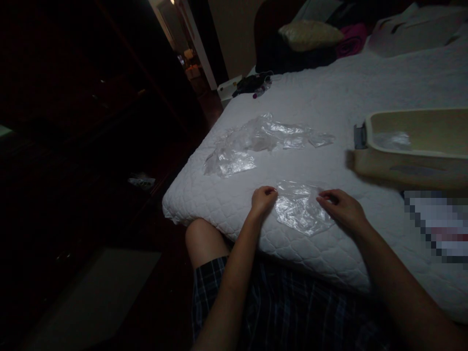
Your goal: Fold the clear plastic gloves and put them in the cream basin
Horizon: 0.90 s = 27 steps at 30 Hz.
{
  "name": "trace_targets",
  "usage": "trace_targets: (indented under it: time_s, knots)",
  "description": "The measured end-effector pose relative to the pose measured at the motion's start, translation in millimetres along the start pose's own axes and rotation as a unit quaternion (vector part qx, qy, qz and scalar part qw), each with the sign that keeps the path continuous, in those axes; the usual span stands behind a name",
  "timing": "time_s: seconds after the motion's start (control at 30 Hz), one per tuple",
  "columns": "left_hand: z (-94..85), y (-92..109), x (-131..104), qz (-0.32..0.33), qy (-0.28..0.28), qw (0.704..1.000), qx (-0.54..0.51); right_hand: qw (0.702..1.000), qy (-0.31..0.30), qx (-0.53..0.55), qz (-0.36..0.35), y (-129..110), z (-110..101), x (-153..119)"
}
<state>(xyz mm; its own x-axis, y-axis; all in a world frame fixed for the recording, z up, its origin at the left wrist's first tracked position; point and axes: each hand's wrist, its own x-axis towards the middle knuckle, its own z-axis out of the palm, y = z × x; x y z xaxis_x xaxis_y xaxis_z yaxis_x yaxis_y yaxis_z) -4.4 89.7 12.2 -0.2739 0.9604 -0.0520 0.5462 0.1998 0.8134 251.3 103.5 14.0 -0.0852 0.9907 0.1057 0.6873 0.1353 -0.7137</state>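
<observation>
A crumpled clear plastic bag lies flat on the white quilted bed cover in front of me. My left hand is closed, its thumb and fingers pinching the bag's left edge. At the opposite side, my right hand has its fingers curled, with thumb and forefinger pinched at the upper right edge of the bag. Farther up the bed spreads a loose heap of similar clear plastic bags.
To the right stands a beige plastic bin with a grey clip and some clear plastic inside. A yellowish pillow and a magenta bundle lie at the back. Dark clothing and a small bottle sit by the far left corner. The room is dim.
</observation>
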Motion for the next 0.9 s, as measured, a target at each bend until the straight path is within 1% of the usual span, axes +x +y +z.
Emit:
trace_targets:
  time_s: [0.13, 0.2, 0.33, 0.47, 0.63, 0.8, 0.9]
  knots:
    - [2.2, -8, -1, 0.037, -0.002, 0.997, -0.061, 0.999, -0.009, 0.047, 0.012, 4, 2, -2]
    - [2.3, -11, -1, 0.044, 0.0, 0.995, -0.086, 0.996, -0.012, 0.081, 0.017, 7, 2, -2]
    - [1.5, -12, -4, 0.052, 0.001, 0.989, -0.138, 0.991, -0.025, 0.134, 0.003, 11, 2, -2]
    - [-1.1, -9, -8, 0.045, -0.005, 0.979, -0.197, 0.988, -0.025, 0.15, -0.001, 10, 2, -1]
    - [-6.7, -7, -13, 0.028, -0.032, 0.96, -0.277, 0.988, -0.011, 0.154, -0.002, 7, 0, -2]
    - [-10.0, -6, -13, 0.022, -0.047, 0.953, -0.297, 0.987, -0.022, 0.159, -0.002, 3, -4, -4]
    - [-11.1, -4, -14, 0.028, -0.047, 0.954, -0.294, 0.986, -0.015, 0.163, -0.015, 1, -6, -5]
